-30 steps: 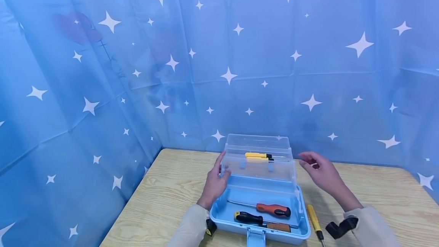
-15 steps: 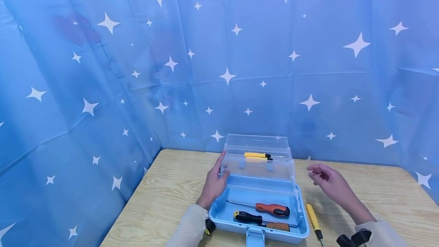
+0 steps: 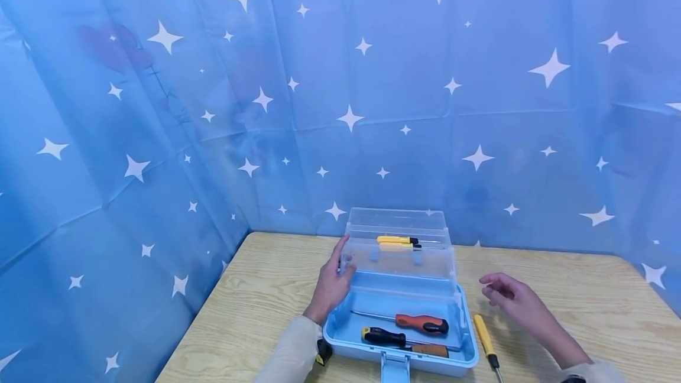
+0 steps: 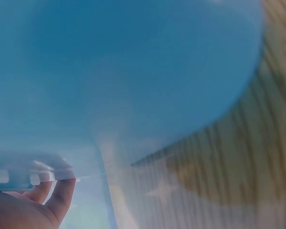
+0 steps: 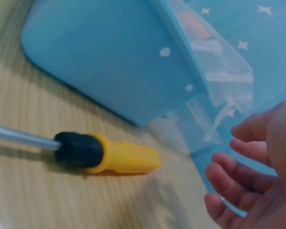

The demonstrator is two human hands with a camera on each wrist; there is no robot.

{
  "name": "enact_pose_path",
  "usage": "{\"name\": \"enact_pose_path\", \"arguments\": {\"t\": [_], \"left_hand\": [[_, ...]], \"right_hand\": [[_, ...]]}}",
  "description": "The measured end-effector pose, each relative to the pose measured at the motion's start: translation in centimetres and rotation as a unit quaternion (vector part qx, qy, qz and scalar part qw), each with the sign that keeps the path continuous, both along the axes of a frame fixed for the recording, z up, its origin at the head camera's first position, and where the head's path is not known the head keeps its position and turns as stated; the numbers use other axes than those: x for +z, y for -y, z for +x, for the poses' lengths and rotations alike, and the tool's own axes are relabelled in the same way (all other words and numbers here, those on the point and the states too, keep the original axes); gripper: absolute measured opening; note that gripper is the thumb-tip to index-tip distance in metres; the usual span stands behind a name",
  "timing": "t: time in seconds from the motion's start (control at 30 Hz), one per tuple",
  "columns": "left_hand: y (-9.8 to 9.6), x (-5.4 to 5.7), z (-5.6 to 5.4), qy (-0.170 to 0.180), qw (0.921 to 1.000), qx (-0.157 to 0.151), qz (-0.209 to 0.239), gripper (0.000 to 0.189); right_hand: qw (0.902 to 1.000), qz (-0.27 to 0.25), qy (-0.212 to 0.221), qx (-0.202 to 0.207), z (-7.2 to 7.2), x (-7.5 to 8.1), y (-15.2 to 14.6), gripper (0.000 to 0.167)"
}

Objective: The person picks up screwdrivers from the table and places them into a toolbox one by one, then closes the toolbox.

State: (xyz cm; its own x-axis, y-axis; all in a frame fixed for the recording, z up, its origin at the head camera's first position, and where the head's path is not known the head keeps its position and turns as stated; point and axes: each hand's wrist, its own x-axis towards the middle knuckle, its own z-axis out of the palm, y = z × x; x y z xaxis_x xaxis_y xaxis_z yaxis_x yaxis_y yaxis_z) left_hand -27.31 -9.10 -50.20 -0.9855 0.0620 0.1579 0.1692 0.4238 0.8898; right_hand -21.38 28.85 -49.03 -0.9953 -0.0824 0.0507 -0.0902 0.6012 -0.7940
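A light-blue toolbox (image 3: 340, 344) stands on the table with its clear lid (image 3: 399, 217) raised. My left hand (image 3: 331, 285) holds the lid's left edge, thumb at the front; the other fingers are partly hidden. Inside the box lie a red-and-black screwdriver (image 3: 420, 323), a black screwdriver (image 3: 385, 337) with a yellow end, and a brown-handled tool (image 3: 431, 350). Two yellow-handled screwdrivers (image 3: 395, 240) show at the lid. Right of the box, my right hand (image 3: 513, 300) hovers with loosely bent fingers and holds nothing. Below it a yellow-handled screwdriver (image 5: 128, 157) lies on the table.
The wooden table (image 3: 255, 294) reaches to a blue star-patterned curtain (image 3: 319, 75) at the back and left. A latch (image 3: 395, 367) hangs at the toolbox front. A small black-and-yellow object (image 3: 323, 351) sits by the left wrist.
My right hand has moved away from the lid's right side, to the right and downward toward the table. The left hand keeps its place on the lid, and the tools lie unchanged.
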Motion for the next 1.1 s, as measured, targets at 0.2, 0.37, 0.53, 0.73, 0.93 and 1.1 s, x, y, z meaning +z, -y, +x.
{"name": "enact_pose_path", "arguments": {"t": [0.2, 0.37, 0.53, 0.73, 0.93, 1.1], "left_hand": [[0.1, 0.3, 0.2, 0.003, 1.0, 0.0, -0.003, 0.061], [0.1, 0.4, 0.2, 0.002, 1.0, 0.002, -0.005, 0.061], [0.1, 0.3, 0.2, 0.003, 1.0, 0.002, -0.006, 0.061], [0.2, 0.3, 0.2, 0.001, 1.0, -0.004, 0.0, 0.062], [0.3, 0.3, 0.2, 0.004, 0.9999, -0.007, 0.01, 0.062], [0.2, 0.1, 0.1, 0.003, 1.0, -0.004, 0.003, 0.061]], "right_hand": [[0.9993, -0.02, 0.031, 0.001, 0.5, -1.0, -0.3, 0.034], [0.9972, -0.039, 0.062, 0.012, 0.7, -1.7, -0.2, 0.034], [0.9971, -0.031, 0.068, 0.016, 0.8, -2.3, 0.1, 0.032], [0.9978, -0.015, 0.063, 0.011, 0.8, -3.0, 0.0, 0.03], [0.9985, -0.003, 0.053, 0.011, 0.9, -3.6, -0.1, 0.028], [0.9989, 0.004, 0.047, 0.009, 1.1, -3.9, 0.0, 0.03]]}}
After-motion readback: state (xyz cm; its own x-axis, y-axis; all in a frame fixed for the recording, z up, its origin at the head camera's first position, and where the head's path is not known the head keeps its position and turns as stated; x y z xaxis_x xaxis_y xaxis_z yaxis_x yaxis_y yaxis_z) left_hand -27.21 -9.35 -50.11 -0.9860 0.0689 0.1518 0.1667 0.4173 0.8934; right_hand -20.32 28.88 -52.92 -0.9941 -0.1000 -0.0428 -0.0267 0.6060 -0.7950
